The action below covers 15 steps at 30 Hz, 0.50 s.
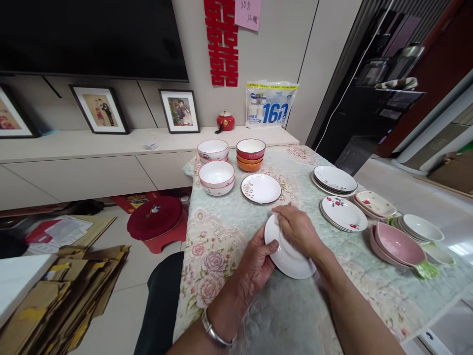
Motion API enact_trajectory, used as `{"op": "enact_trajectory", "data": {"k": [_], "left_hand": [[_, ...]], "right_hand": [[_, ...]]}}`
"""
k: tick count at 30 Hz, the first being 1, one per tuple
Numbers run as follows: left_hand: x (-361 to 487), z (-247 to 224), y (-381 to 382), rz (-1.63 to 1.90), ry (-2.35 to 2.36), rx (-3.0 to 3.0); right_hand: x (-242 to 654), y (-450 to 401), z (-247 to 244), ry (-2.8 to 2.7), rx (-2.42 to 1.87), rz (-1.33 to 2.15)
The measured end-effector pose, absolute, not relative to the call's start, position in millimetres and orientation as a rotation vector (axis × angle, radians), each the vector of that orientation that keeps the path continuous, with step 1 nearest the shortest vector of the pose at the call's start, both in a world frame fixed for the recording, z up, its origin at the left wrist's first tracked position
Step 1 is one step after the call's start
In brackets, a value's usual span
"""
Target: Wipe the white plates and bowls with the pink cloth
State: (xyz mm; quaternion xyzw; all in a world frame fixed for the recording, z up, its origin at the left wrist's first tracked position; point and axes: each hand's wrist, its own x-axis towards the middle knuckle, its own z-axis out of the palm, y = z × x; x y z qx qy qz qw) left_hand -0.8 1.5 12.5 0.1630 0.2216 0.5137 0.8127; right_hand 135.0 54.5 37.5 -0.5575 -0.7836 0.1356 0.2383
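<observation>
A plain white plate (291, 261) is tilted above the table, near its front. My left hand (260, 254) grips its left edge, the thumb lying on the plate's face. Across the upper part of the plate lies my right hand (297, 229), fingers bent and pressed together; whether something thin is under them is hidden. Just beyond my hands a white plate with a dark rim and floral print (261, 189) rests on the cloth. Two white bowls with red rims (217, 178) are stacked to its left.
More bowls (251, 149) stand at the back. Patterned plates (343, 214), a pink bowl (401, 244) and small white bowls (423, 228) are at the right of the flowered tablecloth (210, 266). A red stool (155, 217) stands left of the table.
</observation>
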Motion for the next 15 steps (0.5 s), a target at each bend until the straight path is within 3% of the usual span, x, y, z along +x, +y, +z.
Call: {"op": "enact_trajectory", "data": {"k": [6,12,15], "left_hand": [[1.0,9.5,1.3,1.125,0.531,0.340],[-0.8,12.9,1.6,1.079,0.445,0.368],[-1.7,12.6,2.8,1.084,0.451,0.339]], "right_hand": [[114.5,46.8,42.1,-2.444,-1.212,0.415],[143.3,69.1,28.0,-2.128,-1.727,0.141],[140.9,65.2,25.0,-2.128,-1.734,0.098]]}}
